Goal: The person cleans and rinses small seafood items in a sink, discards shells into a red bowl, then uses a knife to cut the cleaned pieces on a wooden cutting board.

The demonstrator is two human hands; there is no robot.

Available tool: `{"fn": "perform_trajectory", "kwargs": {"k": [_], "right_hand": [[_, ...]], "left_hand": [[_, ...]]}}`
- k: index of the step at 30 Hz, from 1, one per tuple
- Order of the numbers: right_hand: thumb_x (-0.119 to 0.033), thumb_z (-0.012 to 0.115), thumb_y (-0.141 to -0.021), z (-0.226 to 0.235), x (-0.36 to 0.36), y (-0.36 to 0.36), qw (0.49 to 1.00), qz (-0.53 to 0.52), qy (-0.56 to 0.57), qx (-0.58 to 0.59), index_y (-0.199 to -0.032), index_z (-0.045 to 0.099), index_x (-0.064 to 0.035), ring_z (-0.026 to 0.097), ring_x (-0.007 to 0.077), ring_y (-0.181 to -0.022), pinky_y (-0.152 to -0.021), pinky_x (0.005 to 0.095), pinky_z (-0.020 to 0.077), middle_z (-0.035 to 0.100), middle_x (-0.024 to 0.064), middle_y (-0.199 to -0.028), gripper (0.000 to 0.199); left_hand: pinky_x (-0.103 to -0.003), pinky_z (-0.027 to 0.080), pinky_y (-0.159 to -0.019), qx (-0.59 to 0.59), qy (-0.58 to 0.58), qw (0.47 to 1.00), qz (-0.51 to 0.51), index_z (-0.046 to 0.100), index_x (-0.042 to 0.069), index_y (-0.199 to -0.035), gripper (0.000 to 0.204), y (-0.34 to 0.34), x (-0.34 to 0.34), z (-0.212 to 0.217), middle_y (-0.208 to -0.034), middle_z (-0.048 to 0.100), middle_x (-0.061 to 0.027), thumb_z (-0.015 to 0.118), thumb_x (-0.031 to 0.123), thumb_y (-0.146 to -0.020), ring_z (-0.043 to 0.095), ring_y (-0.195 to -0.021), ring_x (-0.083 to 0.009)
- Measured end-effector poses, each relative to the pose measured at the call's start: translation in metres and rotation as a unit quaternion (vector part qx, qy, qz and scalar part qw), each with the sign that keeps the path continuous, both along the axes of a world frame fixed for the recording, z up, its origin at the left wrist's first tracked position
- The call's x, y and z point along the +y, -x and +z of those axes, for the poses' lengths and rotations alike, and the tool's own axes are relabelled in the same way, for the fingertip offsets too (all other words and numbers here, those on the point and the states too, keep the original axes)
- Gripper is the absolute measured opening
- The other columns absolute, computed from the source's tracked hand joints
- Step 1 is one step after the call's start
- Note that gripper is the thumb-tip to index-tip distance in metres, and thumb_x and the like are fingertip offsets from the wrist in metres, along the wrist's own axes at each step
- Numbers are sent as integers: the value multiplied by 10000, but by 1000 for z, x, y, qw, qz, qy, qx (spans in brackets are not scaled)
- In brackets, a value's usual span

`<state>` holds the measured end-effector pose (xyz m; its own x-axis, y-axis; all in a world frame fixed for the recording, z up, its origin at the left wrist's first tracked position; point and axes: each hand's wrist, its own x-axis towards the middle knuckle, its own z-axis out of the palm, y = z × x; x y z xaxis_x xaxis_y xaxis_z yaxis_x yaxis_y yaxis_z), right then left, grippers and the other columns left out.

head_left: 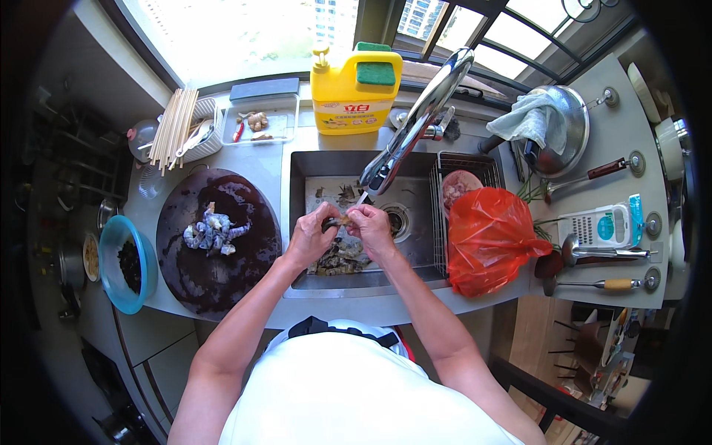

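Note:
Over the steel sink (296, 178), my left hand (306, 237) and my right hand (374, 230) meet under the chrome tap (415, 122). Both pinch one small greyish-brown shrimp (342, 220) between thumb and fingers; the fingertips partly cover it. A thin pale streak, apparently water, runs from the spout to my right fingers. Below my hands, a heap of grey shrimp (343, 257) lies on the sink floor, with dark scraps (345, 194) farther back. To the left, a pile of bluish-grey shrimp (213, 231) sits on the dark round chopping board (182, 278).
A red plastic bag (489, 241) bulges beside the wire rack (440, 222) holding pinkish meat (460, 185). A yellow detergent jug (354, 96) stands behind the sink. At left are a blue bowl (150, 271) and chopsticks (174, 126). Long-handled utensils (604, 252) lie at right.

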<state>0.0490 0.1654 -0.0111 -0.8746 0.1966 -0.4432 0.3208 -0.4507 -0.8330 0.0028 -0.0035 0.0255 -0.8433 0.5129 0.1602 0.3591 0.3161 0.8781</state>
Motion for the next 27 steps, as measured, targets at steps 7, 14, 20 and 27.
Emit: {"fn": "perform_trajectory", "kwargs": {"k": [7, 14, 20, 27], "right_hand": [[-102, 656, -955, 25, -9, 3, 999, 3, 20, 29, -1009, 677, -27, 633, 89, -707, -668, 231, 541, 678, 22, -861, 95], [-10, 702, -864, 23, -6, 5, 976, 63, -153, 141, -1055, 651, -5, 645, 97, -808, -758, 259, 554, 676, 35, -924, 198], [-45, 714, -797, 33, 5, 4, 930, 50, -354, 91, -1012, 647, -24, 652, 109, -799, -736, 295, 540, 671, 57, -913, 226], [-61, 701, -793, 22, 5, 8, 811, 1, -539, 228, -979, 646, -14, 667, 231, -719, -693, 353, 543, 670, 116, -868, 200]], "left_hand": [[-309, 517, -692, -121, 15, 990, 72, 667, -13, -1036, 229, 1, -2, 4, -867, 665, -82, 724, 96, -842, 611, -743, -132], [-321, 514, -702, -83, -4, 996, 15, 686, 35, -1228, 375, 9, -1, -4, -955, 668, -125, 734, 133, -869, 626, -789, -173], [-319, 534, -720, -122, 10, 992, 8, 667, -2, -1226, 344, 2, 6, 15, -933, 675, -128, 705, 151, -920, 658, -795, -160], [-322, 528, -677, -227, -33, 973, 25, 672, -31, -1172, 314, 0, 4, -6, -878, 711, -119, 681, 180, -940, 676, -754, -159]]}}
